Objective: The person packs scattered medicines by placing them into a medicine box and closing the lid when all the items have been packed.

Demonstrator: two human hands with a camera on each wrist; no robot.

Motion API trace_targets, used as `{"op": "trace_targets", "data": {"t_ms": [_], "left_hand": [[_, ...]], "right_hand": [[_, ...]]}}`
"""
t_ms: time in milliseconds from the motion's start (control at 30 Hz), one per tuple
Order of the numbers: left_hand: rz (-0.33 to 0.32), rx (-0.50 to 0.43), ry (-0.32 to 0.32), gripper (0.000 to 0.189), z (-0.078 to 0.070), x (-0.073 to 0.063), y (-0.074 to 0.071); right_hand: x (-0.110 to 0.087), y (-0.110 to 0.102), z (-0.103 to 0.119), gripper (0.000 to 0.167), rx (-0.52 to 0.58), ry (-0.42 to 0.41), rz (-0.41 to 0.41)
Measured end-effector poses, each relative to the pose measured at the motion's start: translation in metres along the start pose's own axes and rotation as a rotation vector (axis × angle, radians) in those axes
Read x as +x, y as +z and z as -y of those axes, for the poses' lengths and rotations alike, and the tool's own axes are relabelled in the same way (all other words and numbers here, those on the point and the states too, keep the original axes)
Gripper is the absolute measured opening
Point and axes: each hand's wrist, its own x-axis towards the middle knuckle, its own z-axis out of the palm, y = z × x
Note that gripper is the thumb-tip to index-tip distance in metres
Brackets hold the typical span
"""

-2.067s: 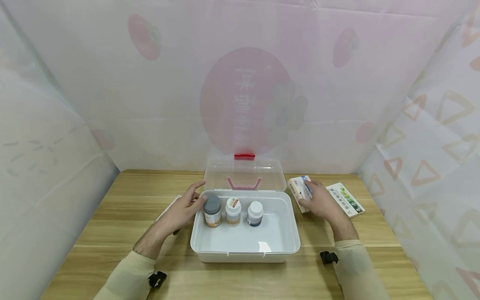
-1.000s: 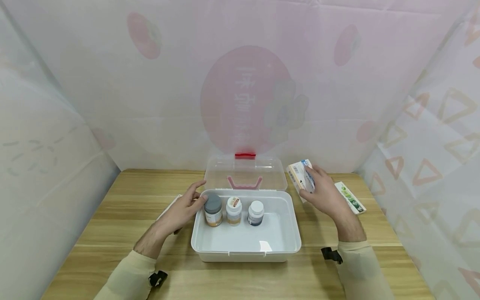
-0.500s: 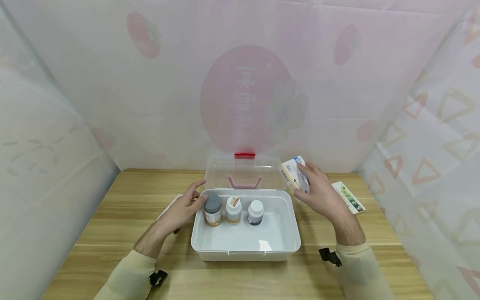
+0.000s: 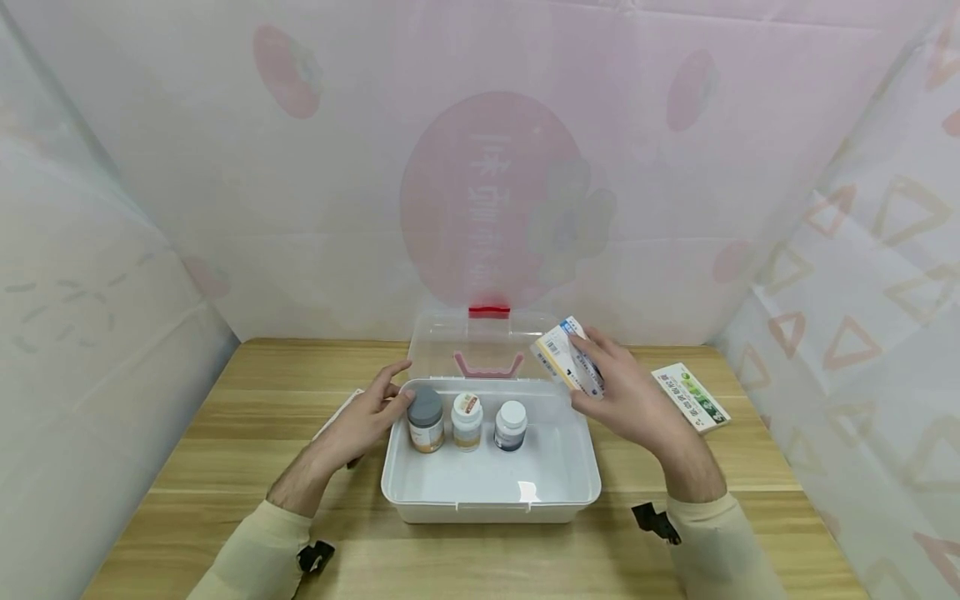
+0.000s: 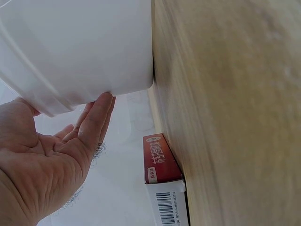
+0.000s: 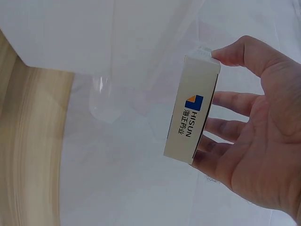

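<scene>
My left hand (image 4: 362,431) holds the white plastic box (image 4: 491,514) at its left rear corner, thumb at the rim and fingers against the outer wall (image 5: 80,42). Inside, along the left and middle, stand a grey-capped bottle (image 4: 426,421), a white bottle with a sticker on its lid (image 4: 467,421) and a smaller white bottle (image 4: 511,427). My right hand (image 4: 633,400) pinches a white medicine carton (image 4: 561,354) between thumb and fingers, raised by the box's rear right corner. Its end panel (image 6: 193,110) reads HISUN in the right wrist view.
The clear lid (image 4: 442,346) with its pink handle (image 4: 487,367) lies folded back behind the box. A green-and-white carton (image 4: 692,398) lies on the table at right. A red-and-white carton (image 5: 162,160) lies beside my left hand, mostly hidden beneath it in the head view.
My right hand has lifted the white medicine carton from the table and carried it leftward toward the box, uncovering more of the green-and-white carton. My left hand has stayed at the box's corner.
</scene>
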Motion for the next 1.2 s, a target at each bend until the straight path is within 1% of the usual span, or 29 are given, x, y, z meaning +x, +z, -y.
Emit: {"op": "trace_targets", "data": {"t_ms": [133, 367, 500, 867, 1200], "left_hand": [[-0.002, -0.004, 0.000, 0.067, 0.001, 0.000, 0.000], [-0.005, 0.008, 0.001, 0.067, 0.001, 0.000, -0.001], [-0.004, 0.006, -0.001, 0.067, 0.001, 0.001, -0.001], [-0.002, 0.000, -0.001, 0.067, 0.001, 0.001, -0.001], [-0.002, 0.000, 0.002, 0.067, 0.001, 0.000, -0.001]], "right_hand": [[-0.001, 0.001, 0.005, 0.088, -0.026, -0.010, 0.018], [-0.001, 0.007, 0.010, 0.088, 0.032, -0.068, 0.051], [-0.001, 0.010, 0.013, 0.086, 0.039, -0.107, 0.061], [-0.004, 0.019, 0.028, 0.083, 0.018, -0.199, 0.095], [-0.005, 0.029, 0.044, 0.087, -0.019, -0.276, 0.148]]}}
